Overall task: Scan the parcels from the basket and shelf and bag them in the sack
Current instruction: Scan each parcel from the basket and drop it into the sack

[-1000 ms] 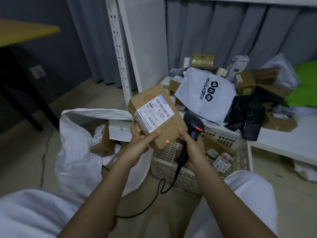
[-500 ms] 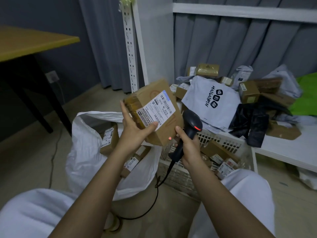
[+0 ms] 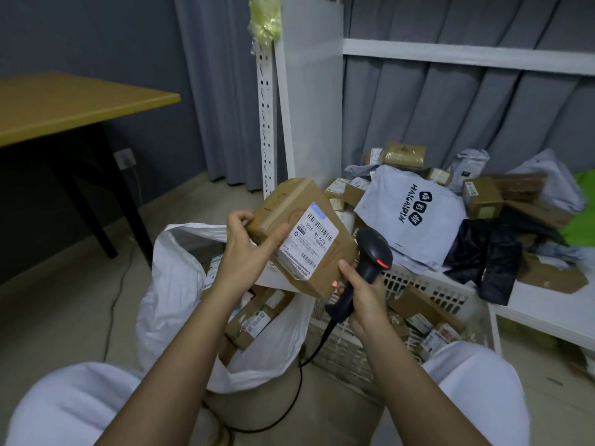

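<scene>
We note a beige floor (image 3: 64,317), grey curtains (image 3: 450,107) and a wooden table (image 3: 64,104) at left. The white shelf (image 3: 547,304) carries heaped parcels (image 3: 483,197). The sack (image 3: 174,284) stands open beside the basket (image 3: 428,284), both holding parcels. Our left hand (image 3: 248,252) grips the box (image 3: 306,236), tilted above the sack. Our right hand (image 3: 357,291) is curled around the scanner (image 3: 370,262), just beside the box.

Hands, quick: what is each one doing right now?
Left hand: closed on the box, thumb across its labelled face.
Right hand: closed round the scanner handle.
</scene>
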